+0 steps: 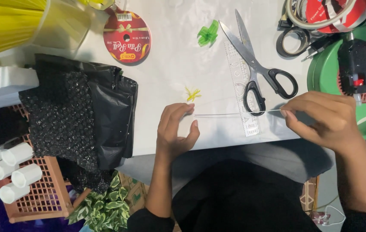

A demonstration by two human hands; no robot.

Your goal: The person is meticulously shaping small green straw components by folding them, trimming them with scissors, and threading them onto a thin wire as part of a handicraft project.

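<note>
wire [234, 114]: thin, lies flat across the white table [178, 64], long way runs side to side | right hand [320, 118]: fingers pressed together, pinching the wire's right end | left hand [175, 129]: curled loose, holds nothing, near the free left tip | scissors [256, 68]: just behind the wire

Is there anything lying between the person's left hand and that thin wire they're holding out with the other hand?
Nothing visible does. The right hand pinches one end of the thin wire, and its free end reaches the left hand fingertips over bare white table. The scissors lie just behind the wire.
</note>
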